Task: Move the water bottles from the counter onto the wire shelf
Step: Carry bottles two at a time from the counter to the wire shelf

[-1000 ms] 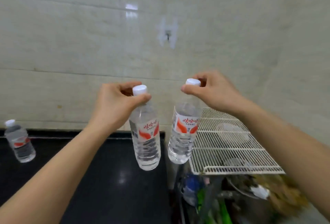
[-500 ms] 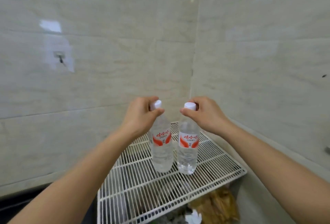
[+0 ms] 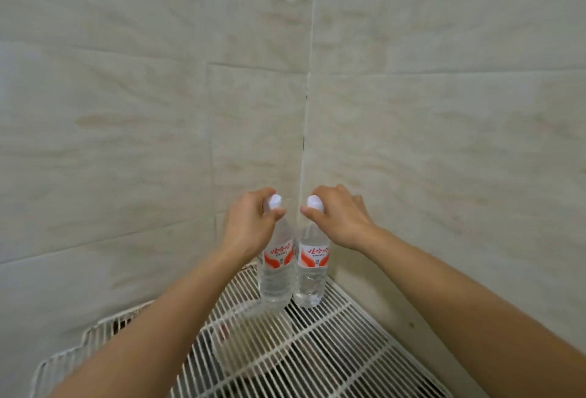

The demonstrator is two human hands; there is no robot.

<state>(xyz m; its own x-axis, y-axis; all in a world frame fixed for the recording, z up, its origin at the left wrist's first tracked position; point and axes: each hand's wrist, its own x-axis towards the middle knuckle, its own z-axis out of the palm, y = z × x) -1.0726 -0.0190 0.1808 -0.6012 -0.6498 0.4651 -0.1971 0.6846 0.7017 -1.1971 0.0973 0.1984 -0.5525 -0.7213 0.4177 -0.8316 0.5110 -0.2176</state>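
Note:
Two clear water bottles with white caps and red-and-white labels stand upright side by side at the far corner of the white wire shelf [image 3: 333,343]. My left hand [image 3: 250,226] grips the neck of the left bottle [image 3: 275,274], just under its cap. My right hand [image 3: 339,220] pinches the cap of the right bottle [image 3: 311,274]. Both bottle bases sit at the level of the shelf wires; whether they rest on them I cannot tell. The counter is out of view.
Pale tiled walls meet in a corner [image 3: 306,112] right behind the bottles. Under the shelf wires a pale round container [image 3: 250,343] and dark shapes show through. The shelf's bent left edge [image 3: 63,362] lies near my left forearm.
Both hands have carried the bottles from over the dark counter to the right, across the wire shelf, and into its far corner by the walls. The view has swung right with them.

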